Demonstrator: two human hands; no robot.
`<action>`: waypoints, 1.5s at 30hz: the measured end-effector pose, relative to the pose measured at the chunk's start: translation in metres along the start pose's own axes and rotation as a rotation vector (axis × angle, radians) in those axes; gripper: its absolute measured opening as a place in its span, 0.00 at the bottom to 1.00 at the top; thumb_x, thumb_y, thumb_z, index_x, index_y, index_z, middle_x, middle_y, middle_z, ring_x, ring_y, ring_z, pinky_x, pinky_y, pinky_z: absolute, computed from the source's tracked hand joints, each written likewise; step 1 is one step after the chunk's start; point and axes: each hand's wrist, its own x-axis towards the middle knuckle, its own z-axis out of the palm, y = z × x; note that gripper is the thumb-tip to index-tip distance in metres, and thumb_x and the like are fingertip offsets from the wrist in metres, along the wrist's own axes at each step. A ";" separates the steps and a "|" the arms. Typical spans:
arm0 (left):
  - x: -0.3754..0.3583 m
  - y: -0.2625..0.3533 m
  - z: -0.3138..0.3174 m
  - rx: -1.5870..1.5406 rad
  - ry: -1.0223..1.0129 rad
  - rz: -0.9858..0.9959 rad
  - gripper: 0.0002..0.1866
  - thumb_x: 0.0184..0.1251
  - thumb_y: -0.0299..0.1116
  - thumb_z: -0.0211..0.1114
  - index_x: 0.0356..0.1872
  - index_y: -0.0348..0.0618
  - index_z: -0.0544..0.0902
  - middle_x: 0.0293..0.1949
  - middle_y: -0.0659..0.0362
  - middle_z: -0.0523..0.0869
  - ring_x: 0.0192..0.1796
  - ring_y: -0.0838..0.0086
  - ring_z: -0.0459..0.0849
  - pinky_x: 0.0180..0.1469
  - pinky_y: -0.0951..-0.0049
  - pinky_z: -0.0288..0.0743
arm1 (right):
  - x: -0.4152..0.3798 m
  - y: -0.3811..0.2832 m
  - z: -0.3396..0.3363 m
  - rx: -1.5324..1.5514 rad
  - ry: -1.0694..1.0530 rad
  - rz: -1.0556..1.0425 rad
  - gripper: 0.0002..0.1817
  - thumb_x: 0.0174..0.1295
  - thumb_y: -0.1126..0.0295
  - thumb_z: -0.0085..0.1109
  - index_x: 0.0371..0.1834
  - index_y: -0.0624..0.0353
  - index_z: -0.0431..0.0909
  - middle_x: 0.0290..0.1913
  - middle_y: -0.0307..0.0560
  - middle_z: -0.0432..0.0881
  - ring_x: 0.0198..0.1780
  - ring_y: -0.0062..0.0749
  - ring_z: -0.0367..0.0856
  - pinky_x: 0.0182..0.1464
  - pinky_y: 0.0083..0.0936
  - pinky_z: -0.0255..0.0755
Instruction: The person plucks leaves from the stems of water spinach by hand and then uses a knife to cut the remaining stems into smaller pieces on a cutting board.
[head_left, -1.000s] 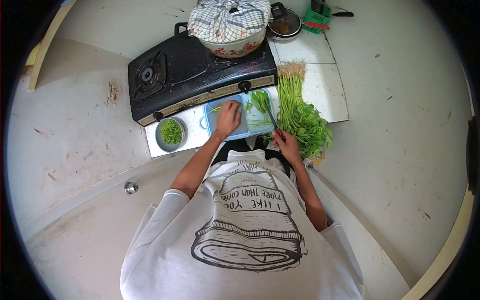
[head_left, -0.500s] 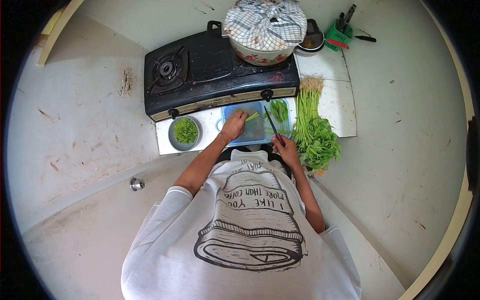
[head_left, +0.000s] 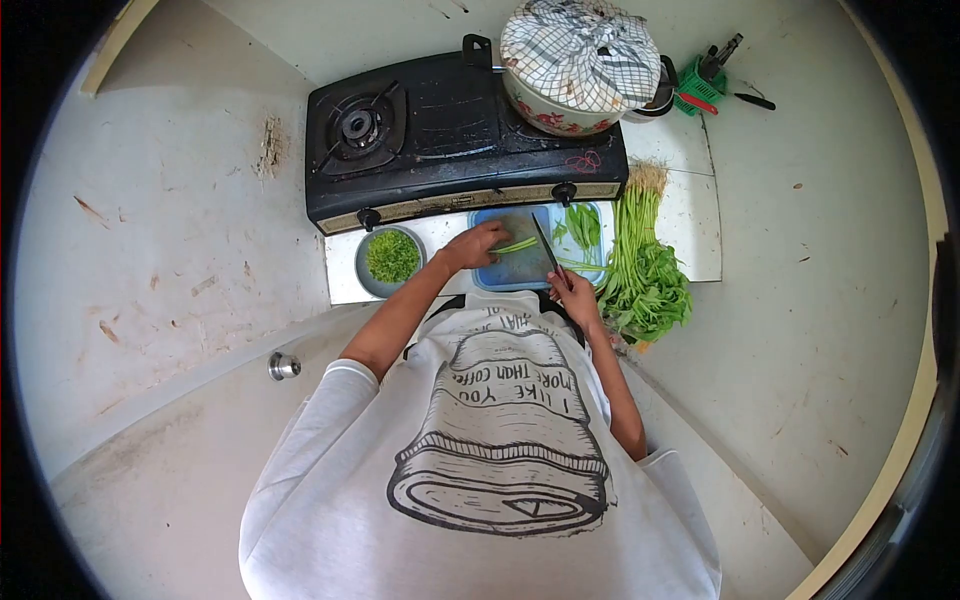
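My left hand point(head_left: 476, 246) is closed on a few green stalks point(head_left: 518, 245) over the left part of the blue cutting board point(head_left: 520, 272). The stalks' free ends point right. In my right hand point(head_left: 573, 295) is a knife point(head_left: 546, 243), its blade slanting up and left across the board, apart from the stalks. Cut leaves point(head_left: 583, 226) lie on the board's right part, with a few stems below them. A large bunch of leafy greens point(head_left: 655, 290), roots at the far end, rests right of the board. Left of it stands a grey bowl point(head_left: 361, 273) of chopped greens point(head_left: 392, 257).
Behind the board is a black gas stove point(head_left: 450, 115) bearing a flowered pot point(head_left: 555, 115) with a checkered cloth point(head_left: 580, 55) on top. A green basket point(head_left: 699, 88) of utensils stands at the back right, a black-handled knife point(head_left: 755, 101) beside it.
The view has shifted, so the counter and stove appear farther right. The stalks in my left hand now show a longer length toward the knife. Both hands keep their holds.
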 end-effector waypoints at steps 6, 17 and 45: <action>-0.020 -0.009 -0.019 0.212 -0.073 0.032 0.35 0.52 0.27 0.79 0.64 0.41 0.77 0.59 0.51 0.78 0.63 0.51 0.78 0.66 0.54 0.76 | -0.002 0.004 0.014 0.061 0.032 0.016 0.21 0.76 0.54 0.63 0.46 0.65 0.85 0.27 0.40 0.84 0.28 0.20 0.81 0.36 0.22 0.76; -0.032 -0.035 -0.029 0.208 -0.051 0.138 0.17 0.65 0.25 0.69 0.54 0.41 0.81 0.52 0.51 0.80 0.58 0.52 0.81 0.62 0.54 0.76 | -0.012 0.006 0.037 0.110 0.122 0.045 0.23 0.75 0.51 0.64 0.50 0.65 0.86 0.27 0.38 0.83 0.29 0.18 0.78 0.36 0.21 0.74; -0.017 -0.023 -0.032 0.204 -0.123 0.182 0.22 0.65 0.32 0.70 0.59 0.41 0.79 0.56 0.49 0.78 0.61 0.51 0.78 0.65 0.54 0.75 | -0.054 0.003 0.054 0.172 0.285 0.130 0.21 0.75 0.52 0.63 0.44 0.64 0.86 0.28 0.39 0.84 0.30 0.20 0.80 0.36 0.21 0.74</action>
